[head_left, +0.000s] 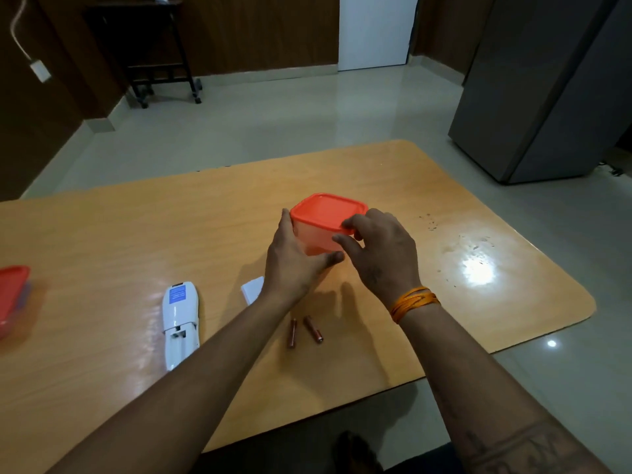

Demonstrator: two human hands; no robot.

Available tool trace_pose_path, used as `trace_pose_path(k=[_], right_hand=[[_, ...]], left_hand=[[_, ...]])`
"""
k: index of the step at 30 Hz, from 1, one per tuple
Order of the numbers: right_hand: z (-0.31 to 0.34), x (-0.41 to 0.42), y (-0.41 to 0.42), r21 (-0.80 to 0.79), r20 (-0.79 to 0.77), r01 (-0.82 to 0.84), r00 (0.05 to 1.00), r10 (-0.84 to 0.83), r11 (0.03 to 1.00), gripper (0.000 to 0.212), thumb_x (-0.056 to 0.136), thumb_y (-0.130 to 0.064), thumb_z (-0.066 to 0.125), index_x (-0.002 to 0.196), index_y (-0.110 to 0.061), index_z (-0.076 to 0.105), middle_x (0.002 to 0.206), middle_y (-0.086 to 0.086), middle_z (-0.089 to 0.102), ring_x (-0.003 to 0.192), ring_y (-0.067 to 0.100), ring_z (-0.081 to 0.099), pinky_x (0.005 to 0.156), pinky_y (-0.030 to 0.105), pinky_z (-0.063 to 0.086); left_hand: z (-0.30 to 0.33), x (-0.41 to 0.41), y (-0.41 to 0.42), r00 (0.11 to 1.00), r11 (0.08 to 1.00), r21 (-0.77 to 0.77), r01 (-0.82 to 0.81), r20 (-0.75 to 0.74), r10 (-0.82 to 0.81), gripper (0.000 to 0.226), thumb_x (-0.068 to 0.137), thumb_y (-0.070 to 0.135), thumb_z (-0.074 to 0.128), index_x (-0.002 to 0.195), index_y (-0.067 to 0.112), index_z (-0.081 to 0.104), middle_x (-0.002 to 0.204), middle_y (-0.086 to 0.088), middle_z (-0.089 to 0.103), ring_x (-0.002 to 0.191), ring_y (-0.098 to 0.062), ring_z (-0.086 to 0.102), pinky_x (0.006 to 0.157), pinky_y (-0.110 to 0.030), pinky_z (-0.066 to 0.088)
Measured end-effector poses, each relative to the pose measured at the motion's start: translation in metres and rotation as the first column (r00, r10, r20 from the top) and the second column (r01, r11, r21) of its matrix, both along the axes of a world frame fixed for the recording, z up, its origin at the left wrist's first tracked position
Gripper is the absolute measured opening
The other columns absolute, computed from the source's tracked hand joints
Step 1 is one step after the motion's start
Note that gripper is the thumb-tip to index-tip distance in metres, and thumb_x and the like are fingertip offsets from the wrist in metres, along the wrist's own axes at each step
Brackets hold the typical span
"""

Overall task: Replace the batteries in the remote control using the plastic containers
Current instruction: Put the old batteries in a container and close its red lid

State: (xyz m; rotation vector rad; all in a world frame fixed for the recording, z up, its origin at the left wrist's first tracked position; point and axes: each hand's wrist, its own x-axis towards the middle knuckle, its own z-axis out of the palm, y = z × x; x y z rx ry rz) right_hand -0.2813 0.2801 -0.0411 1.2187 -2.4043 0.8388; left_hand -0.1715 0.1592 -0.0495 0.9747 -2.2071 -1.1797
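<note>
A clear plastic container (316, 239) with an orange lid (326, 208) stands in the middle of the wooden table (119, 234). My left hand (290, 265) wraps its left side and front. My right hand (379, 254) has its fingertips on the lid's near right corner. A white remote control (180, 323) lies face down to the left with its battery bay uncovered. Its white cover (253, 289) lies beside my left wrist. Two brown batteries (304, 331) lie loose on the table between my forearms.
A second orange-lidded container (12, 295) sits at the table's left edge. The table's right end is rounded, with a light glare on it. A grey cabinet (547, 97) stands on the floor at the far right, a dark wheeled stand (154, 56) at the back.
</note>
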Motion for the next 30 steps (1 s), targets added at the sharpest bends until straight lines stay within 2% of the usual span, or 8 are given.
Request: trace_pose_path(k=[3,7,9,14,18,24,27,30], right_hand=[[0.005,0.014,-0.003,-0.045,-0.008,-0.037,0.999,0.036,0.998,0.025,0.094,-0.041,0.072,0.105,-0.019,0.071,0.103,0.004,0.059,0.098,0.023,0.053,0.063,0.034,0.049],[0.005,0.024,-0.005,-0.074,0.054,-0.21,0.975,0.214,0.975,0.02,0.098,-0.034,0.066,0.109,-0.018,0.065,0.114,0.001,0.067,0.102,0.024,0.063,0.076,0.04,0.057],[0.005,0.026,-0.003,-0.052,0.098,-0.247,0.963,0.251,0.968,0.023,0.1,-0.034,0.063,0.118,-0.02,0.064,0.117,0.001,0.07,0.101,0.026,0.067,0.079,0.043,0.058],[0.008,0.021,0.0,0.004,0.165,-0.325,0.933,0.32,0.946,0.041,0.103,-0.033,0.058,0.141,-0.018,0.062,0.141,0.004,0.067,0.127,0.029,0.063,0.104,0.045,0.053],[0.009,0.023,-0.003,-0.044,0.113,-0.316,0.941,0.319,0.948,0.041,0.101,-0.035,0.053,0.131,-0.014,0.07,0.131,0.006,0.074,0.12,0.031,0.07,0.096,0.047,0.059],[0.019,0.019,-0.009,-0.131,0.053,-0.248,0.965,0.257,0.96,0.035,0.103,-0.039,0.052,0.117,-0.018,0.076,0.104,0.006,0.081,0.089,0.029,0.076,0.067,0.041,0.061],[0.018,0.02,-0.008,-0.134,0.042,-0.266,0.961,0.274,0.955,0.035,0.103,-0.039,0.055,0.12,-0.016,0.075,0.11,0.006,0.08,0.094,0.03,0.077,0.071,0.04,0.062],[0.014,0.017,-0.005,-0.095,0.068,-0.295,0.951,0.302,0.951,0.037,0.101,-0.035,0.063,0.129,-0.013,0.07,0.126,0.009,0.075,0.112,0.03,0.072,0.089,0.043,0.061]], left_hand=[[0.004,0.004,0.009,0.996,0.996,-0.029,-0.085,-0.03,0.084,0.131,0.072,0.048,0.092,0.167,0.014,0.009,0.167,-0.009,0.036,0.152,-0.028,0.036,0.119,-0.038,0.035],[0.004,0.004,0.014,0.986,0.986,-0.039,-0.16,-0.05,0.158,0.116,0.08,0.038,0.088,0.166,0.012,0.015,0.166,-0.012,0.036,0.152,-0.03,0.036,0.119,-0.038,0.034],[0.004,0.006,0.014,0.984,0.984,-0.046,-0.17,-0.061,0.167,0.11,0.078,0.038,0.088,0.163,0.012,0.023,0.161,-0.012,0.042,0.148,-0.031,0.042,0.117,-0.04,0.038],[0.002,0.017,0.008,0.984,0.98,-0.103,-0.171,-0.058,0.166,0.099,0.07,0.046,0.091,0.152,0.019,0.043,0.141,-0.005,0.062,0.127,-0.029,0.059,0.101,-0.039,0.051],[0.003,0.019,0.002,0.986,0.98,-0.117,-0.164,-0.061,0.158,0.099,0.068,0.056,0.091,0.15,0.022,0.046,0.14,-0.003,0.064,0.124,-0.028,0.062,0.096,-0.039,0.056],[0.006,0.025,-0.003,0.993,0.98,-0.156,-0.12,-0.026,0.118,0.11,0.061,0.061,0.092,0.152,0.022,0.044,0.143,0.0,0.062,0.128,-0.025,0.061,0.102,-0.045,0.059],[0.008,0.026,-0.006,0.995,0.981,-0.165,-0.101,-0.021,0.099,0.109,0.063,0.062,0.091,0.152,0.022,0.043,0.143,0.0,0.062,0.128,-0.025,0.06,0.1,-0.043,0.059],[0.01,0.025,-0.011,0.997,0.985,-0.158,-0.07,-0.02,0.068,0.105,0.064,0.064,0.089,0.15,0.022,0.045,0.138,0.0,0.063,0.123,-0.024,0.062,0.093,-0.037,0.06]])
